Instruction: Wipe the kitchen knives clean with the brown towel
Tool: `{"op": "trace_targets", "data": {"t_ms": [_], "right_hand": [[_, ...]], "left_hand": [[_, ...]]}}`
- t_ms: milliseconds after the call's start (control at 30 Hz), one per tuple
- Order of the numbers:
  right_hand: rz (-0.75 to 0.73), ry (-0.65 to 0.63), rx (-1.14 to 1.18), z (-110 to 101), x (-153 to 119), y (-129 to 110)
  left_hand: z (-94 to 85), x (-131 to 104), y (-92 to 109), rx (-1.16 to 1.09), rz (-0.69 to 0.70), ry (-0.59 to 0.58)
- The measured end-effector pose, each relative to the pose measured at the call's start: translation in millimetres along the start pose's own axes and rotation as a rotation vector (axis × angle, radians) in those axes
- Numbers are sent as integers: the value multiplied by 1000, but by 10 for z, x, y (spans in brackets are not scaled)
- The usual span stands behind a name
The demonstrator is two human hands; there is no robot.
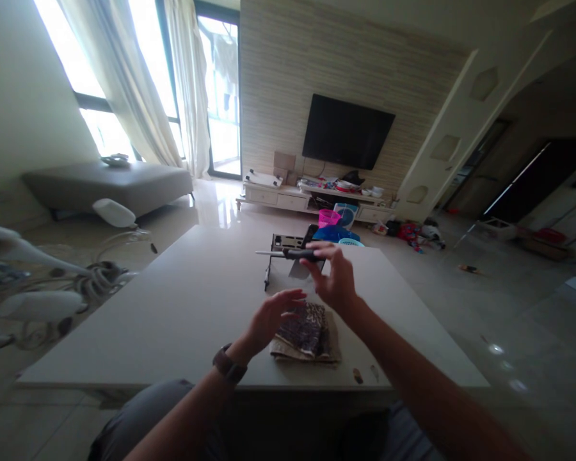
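My right hand (pixel 335 276) holds up a black-handled tool (pixel 303 254) between thumb and fingers. Its thin, pale metal end points left; whether that is a shaft or a blade seen edge-on I cannot tell. Lower and to the left, my left hand (pixel 274 318) has its fingers stretched out with nothing in them, near a folded patterned cloth (pixel 304 330). Behind the tool stands a black metal frame (pixel 274 242) on the white table, partly hidden by it. A flat grey plate or blade (pixel 299 269) shows just below the tool.
Two small objects, one of them brown (pixel 358 375), lie at the front edge of the white table (pixel 196 307). Beyond the far edge are a pink basket (pixel 329 218) and blue tubs (pixel 333 234). White lamp parts and cables (pixel 100 282) sit to the left.
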State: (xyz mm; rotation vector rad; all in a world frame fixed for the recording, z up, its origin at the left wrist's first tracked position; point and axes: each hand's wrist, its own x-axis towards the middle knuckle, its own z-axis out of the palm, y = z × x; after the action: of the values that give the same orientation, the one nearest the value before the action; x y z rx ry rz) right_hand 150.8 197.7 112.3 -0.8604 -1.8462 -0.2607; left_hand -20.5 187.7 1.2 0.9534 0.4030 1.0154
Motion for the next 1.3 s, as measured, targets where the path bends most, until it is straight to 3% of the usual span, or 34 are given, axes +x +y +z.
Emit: {"op": "trace_targets", "data": {"t_ms": [67,133,200,267,400,533,600,667,767,833,933,1100,1200,1300], "right_hand": [[53,3,26,175,-660,-52],[129,39,61,348,-1193,-103],[168,103,82,473,-1536,-165],[137,108,105,527,-1700,-234],[145,-33,122,443,-1765,-311],[249,-194,78,216,-1840,-60],[492,-152,-54,121,-1911,253],[737,-149,-180,71,-1981,628],[1068,-299,-75,92,-2047,1093],[1226,-399,17,158,-2065,1243],[1363,-394,54,302,-2093,1247],[1465,-211,179,486,-2182,1072],[1505,-220,298,466,-2190,983],[1517,-199,427,355,-2151,880]], "left_hand": [[80,-46,-115,-171,-24,29],[136,-69,-275,-267,-89,132],[173,-78,-420,-312,-147,234],[203,-80,-503,-374,-228,277],[240,-58,-481,-450,-311,367],[180,15,-380,-425,-109,584],[101,55,-327,-397,16,658],[12,84,-281,-340,76,643],[-88,99,-258,-173,139,581],[-111,93,-276,-25,184,568],[-101,69,-290,202,216,587],[-129,18,-124,538,188,547],[-188,5,-29,728,175,508],[-217,-1,-55,821,133,449]]}}
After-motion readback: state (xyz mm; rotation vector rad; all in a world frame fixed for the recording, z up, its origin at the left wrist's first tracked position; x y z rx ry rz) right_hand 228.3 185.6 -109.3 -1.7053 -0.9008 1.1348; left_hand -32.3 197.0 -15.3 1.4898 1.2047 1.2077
